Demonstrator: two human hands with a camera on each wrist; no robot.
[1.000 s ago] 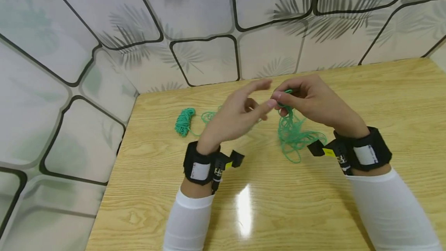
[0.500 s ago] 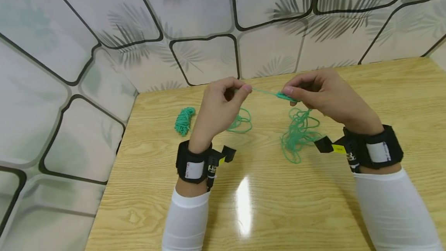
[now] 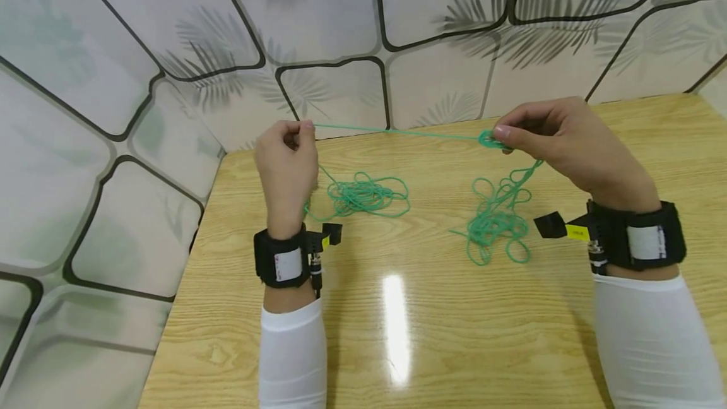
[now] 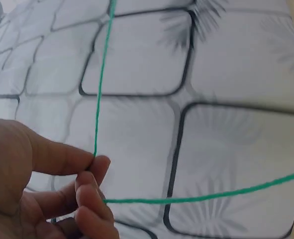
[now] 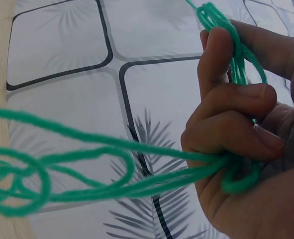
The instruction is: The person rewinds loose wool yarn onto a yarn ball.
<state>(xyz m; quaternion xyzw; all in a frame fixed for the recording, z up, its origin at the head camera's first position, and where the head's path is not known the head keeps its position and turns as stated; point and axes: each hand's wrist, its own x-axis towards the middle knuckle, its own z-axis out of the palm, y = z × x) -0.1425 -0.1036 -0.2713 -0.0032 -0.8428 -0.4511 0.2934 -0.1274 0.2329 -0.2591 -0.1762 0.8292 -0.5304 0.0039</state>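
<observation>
L grip [image 3: 286,166] pinches green cord [image 4: 201,198], R grip [image 3: 573,147] holds sm. cord bundle [image 5: 221,20], w/ loose coils [image 3: 360,195] on tbl [image 3: 227,308].

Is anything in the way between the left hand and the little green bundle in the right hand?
No, nothing visible is. Only the green string runs across, from the left hand to the bundle in the right hand. A loose tangle lies lower, on the table.
</observation>
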